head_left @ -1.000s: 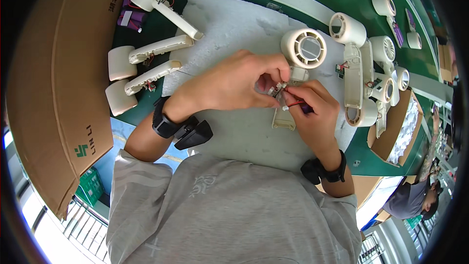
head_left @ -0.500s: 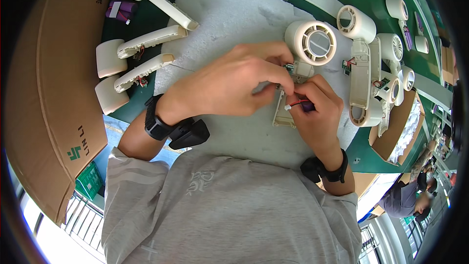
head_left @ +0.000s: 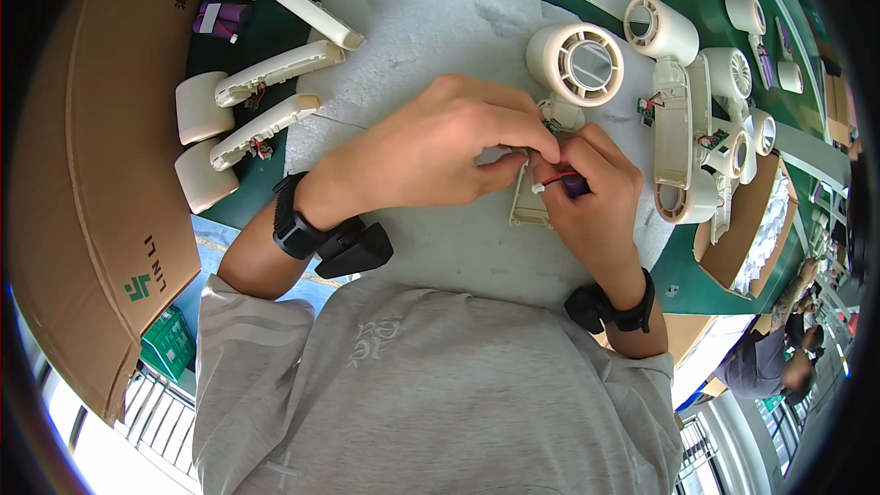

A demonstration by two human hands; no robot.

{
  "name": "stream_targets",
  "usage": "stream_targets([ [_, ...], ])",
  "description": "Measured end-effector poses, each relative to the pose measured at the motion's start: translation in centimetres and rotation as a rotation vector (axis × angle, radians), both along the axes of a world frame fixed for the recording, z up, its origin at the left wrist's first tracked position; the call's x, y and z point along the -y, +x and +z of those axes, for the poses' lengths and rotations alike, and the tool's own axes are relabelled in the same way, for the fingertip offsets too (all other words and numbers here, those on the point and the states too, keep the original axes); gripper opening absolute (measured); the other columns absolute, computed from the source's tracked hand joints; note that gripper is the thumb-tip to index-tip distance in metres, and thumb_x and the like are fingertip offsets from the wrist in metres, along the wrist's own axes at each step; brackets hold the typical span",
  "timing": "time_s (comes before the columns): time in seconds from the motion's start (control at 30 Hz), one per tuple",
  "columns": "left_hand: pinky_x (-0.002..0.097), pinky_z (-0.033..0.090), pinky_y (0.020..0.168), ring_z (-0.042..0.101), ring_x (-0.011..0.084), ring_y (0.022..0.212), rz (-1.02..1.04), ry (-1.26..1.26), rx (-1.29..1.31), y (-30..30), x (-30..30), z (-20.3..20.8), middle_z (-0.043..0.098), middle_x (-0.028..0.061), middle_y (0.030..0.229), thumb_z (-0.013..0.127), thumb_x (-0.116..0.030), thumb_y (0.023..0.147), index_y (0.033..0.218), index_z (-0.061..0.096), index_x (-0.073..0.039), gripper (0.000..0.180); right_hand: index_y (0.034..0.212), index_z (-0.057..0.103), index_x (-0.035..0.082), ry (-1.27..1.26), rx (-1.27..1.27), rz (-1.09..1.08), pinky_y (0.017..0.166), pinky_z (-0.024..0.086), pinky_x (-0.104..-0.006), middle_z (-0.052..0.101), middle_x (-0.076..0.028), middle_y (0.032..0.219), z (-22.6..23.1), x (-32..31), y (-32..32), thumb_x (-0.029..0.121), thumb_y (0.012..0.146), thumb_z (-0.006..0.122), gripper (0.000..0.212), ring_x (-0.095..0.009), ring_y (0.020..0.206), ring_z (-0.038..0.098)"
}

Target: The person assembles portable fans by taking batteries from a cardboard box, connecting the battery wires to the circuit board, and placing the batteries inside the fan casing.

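A white handheld fan [head_left: 576, 64] lies in front of me, its round grille up and its opened handle shell [head_left: 530, 210] pointing toward me. Over the handle, my left hand [head_left: 440, 147] is closed, thumb and fingers brought together beside the small green circuit board [head_left: 552, 125]; what they pinch is too small to make out. My right hand [head_left: 600, 202] is closed around a purple battery [head_left: 576, 184]. From the battery, red and black wires lead to a white plug [head_left: 538, 188] that hangs free near the handle. Fingertips of both hands nearly meet.
White foam sheet [head_left: 403, 27] covers the green table. Several opened fans [head_left: 275, 73] lie at the left, more fans [head_left: 674, 119] at the right. Purple battery packs [head_left: 220, 18] sit at the far left. Cardboard boxes stand left [head_left: 110, 156] and right [head_left: 747, 229]. A person [head_left: 765, 362] is farther right.
My left fingers have drawn closer to my right fingertips over the handle. The fan's head appears slightly farther left and up, along with the whole view. The battery stays in my right hand.
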State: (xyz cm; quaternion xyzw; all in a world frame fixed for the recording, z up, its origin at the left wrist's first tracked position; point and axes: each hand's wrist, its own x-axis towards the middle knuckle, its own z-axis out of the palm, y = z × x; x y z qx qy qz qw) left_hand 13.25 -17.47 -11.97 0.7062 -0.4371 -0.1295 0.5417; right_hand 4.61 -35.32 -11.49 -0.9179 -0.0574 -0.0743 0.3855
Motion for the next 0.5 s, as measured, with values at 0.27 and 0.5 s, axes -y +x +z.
stream_targets([
  [0.27, 0.0292, 0.051, 0.065, 0.064, 0.0216, 0.074, -0.018, -0.019, -0.177, 0.5, -0.2, -0.1, 0.065, 0.0065, 0.085, 0.071, 0.006, 0.069, 0.090, 0.068, -0.008, 0.025, 0.086, 0.067, -0.003, 0.327, -0.039, 0.072, 0.057, 0.043, -0.0240, 0.058, -0.010, 0.083, 1.0, 1.3, -0.2, -0.005, 0.074, 0.067, 0.013, -0.015, 0.065, 0.055],
  [0.5, 0.0281, 0.050, 0.064, 0.062, 0.0182, 0.073, -0.053, -0.031, -0.288, 0.1, -0.1, 0.3, 0.065, 0.0059, 0.084, 0.077, -0.005, 0.076, 0.091, 0.067, -0.005, 0.018, 0.096, 0.069, -0.004, -0.019, 0.112, 0.073, 0.061, 0.046, -0.0257, 0.059, -0.012, 0.091, 1.1, 1.2, -0.6, -0.004, 0.077, 0.066, 0.019, -0.018, 0.071, 0.059],
])
